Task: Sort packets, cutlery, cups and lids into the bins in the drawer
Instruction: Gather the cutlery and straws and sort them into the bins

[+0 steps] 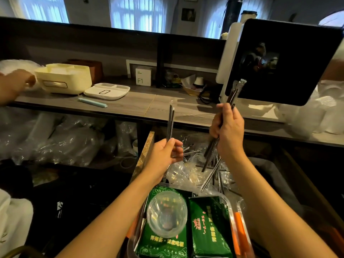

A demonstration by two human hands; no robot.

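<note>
My left hand [164, 152] pinches a pair of dark wrapped chopsticks [170, 121] that stand upright above the open drawer. A larger bundle of wrapped chopsticks [233, 94], slanting up to the right, is gripped in my right hand [228, 130]. Below both hands lies a loose heap of more wrapped chopsticks and clear wrappers [208, 172] in the drawer. Nearer to me, a clear bin [231, 207] holds green packets [209, 228] and a clear plastic cup [166, 214] lying on them. Orange sticks [240, 233] lie along the bin's right side.
A wooden counter [130, 103] runs across, carrying a cream box [65, 78], a white divided tray [107, 91], a blue pen [92, 102] and a black screen [283, 60]. Another person's hand [14, 82] reaches in at the left. Bagged plastic cups [61, 140] fill the shelf underneath.
</note>
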